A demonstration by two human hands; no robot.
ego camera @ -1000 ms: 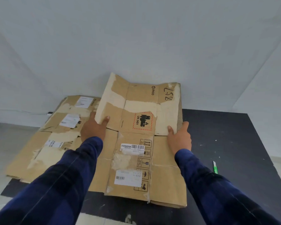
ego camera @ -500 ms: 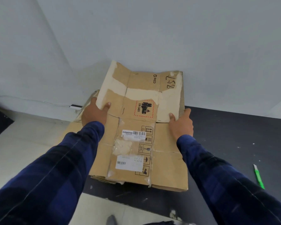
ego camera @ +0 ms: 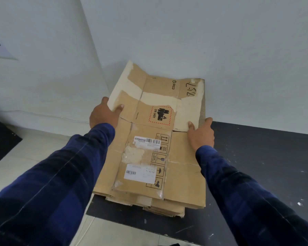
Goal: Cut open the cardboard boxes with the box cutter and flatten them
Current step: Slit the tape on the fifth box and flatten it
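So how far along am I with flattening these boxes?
Done: the top box is cut open and rests flat on a stack of flattened cardboard. In hand: the left hand and right hand grip its sides, and its far flap tilts up against the wall. Left: probably pressing that flap down; no uncut box is in view.

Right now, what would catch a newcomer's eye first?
A flattened cardboard box fills the centre, gripped at its far flaps by the left hand and right hand. A red-hatched UN 3481 label sits between the hands, and a stack of flattened cardboard lies beneath on the black mat.
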